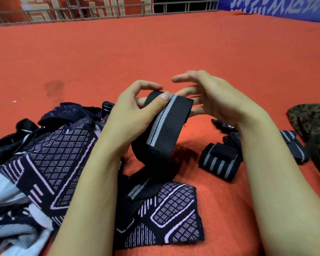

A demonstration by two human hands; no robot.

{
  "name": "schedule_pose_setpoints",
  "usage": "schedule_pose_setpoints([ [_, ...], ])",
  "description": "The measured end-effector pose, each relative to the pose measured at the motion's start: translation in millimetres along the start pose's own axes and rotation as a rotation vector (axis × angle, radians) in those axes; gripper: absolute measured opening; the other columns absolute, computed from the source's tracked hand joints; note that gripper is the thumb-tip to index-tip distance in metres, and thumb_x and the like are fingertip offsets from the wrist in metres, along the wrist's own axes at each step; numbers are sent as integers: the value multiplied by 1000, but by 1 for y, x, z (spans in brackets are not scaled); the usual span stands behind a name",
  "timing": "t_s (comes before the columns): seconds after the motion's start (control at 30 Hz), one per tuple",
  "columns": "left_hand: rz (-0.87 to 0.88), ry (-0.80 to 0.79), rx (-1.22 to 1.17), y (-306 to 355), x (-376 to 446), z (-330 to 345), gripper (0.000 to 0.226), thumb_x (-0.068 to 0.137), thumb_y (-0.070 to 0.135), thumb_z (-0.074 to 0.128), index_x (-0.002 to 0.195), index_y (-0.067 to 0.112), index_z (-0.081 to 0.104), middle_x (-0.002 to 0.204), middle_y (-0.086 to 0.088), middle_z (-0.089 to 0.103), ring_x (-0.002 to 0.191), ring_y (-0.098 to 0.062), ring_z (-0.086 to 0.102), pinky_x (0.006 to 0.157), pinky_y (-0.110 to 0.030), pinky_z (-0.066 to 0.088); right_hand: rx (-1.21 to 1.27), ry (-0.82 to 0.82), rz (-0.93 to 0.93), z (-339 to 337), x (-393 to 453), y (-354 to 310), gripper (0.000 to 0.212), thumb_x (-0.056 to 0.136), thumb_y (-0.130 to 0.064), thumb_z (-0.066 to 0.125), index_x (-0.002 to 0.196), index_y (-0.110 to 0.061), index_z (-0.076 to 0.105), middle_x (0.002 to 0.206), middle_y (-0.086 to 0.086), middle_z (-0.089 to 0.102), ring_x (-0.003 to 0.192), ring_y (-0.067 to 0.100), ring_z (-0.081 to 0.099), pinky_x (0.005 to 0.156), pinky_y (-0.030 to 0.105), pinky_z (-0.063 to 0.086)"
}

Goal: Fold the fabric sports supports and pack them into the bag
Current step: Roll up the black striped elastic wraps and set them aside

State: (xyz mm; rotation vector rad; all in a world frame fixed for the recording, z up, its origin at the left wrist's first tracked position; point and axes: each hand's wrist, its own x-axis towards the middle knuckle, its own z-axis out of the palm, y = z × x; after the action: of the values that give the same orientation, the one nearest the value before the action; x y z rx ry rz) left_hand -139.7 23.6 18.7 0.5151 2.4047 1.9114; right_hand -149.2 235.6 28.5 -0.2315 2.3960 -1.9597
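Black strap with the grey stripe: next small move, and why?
Probably bring the right hand onto the strap and wind another turn. The left hand pinches its top end, the right is open beside it, and the tail trails loose; a finished roll lies nearby.

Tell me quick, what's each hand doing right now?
Left hand: pinching the black strap with grey stripes.
Right hand: open, fingers straight, gripping nothing.
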Motion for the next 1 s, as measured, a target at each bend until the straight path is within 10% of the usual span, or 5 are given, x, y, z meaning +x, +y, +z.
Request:
schedule_pose_setpoints([
  [0.3, -100, -125, 48, -6, 1, -8, 50, 94, 45, 74, 135, 28, 51, 100, 5, 81, 96, -15, 78, 96, -47, 57, -157, 84, -101, 0, 5, 8, 22, 98, -29, 72, 104, -9, 77, 101, 16, 78, 90, 24, 74, 95, 54, 56],
  [0.53, 33, -385, 147, -10, -2, -17, 25, 94, 31, 73, 117, 21, 77, 117, -2, 77, 110, -21, 73, 103, -48, 56, 27, 192, -58, 3, 10, 13, 18, 103, -17, 64, 120, -12, 66, 77, 8, 72, 59, 12, 64, 54, 24, 50],
  [0.73, 234, -209, 244, -11, 4, -15, 23, 86, 53, 78, 109, 46, 80, 155, 22, 42, 142, 4, 43, 111, -32, 45, 17, 107, -41, 10, 9, 16, 15, 104, -6, 57, 108, -17, 68, 105, 7, 79, 94, 33, 71, 87, 54, 57],
  [0.87, 283, -122, 68, -8, 2, -8, 14, 96, 20, 75, 109, 16, 81, 121, 7, 76, 117, -5, 68, 107, -36, 52, -50, -4, 16, 12, 6, 11, 17, 104, -9, 54, 109, -7, 70, 95, 14, 70, 84, 22, 62, 63, 28, 56],
  [1.0, 190, 37, 33, -11, 2, -8, 16, 98, 32, 72, 97, 19, 82, 91, 4, 81, 79, -4, 68, 72, -22, 53, -103, -160, 70, 8, 5, 13, 31, 109, -21, 50, 118, 1, 70, 112, 16, 75, 101, 21, 66, 96, 39, 60],
])
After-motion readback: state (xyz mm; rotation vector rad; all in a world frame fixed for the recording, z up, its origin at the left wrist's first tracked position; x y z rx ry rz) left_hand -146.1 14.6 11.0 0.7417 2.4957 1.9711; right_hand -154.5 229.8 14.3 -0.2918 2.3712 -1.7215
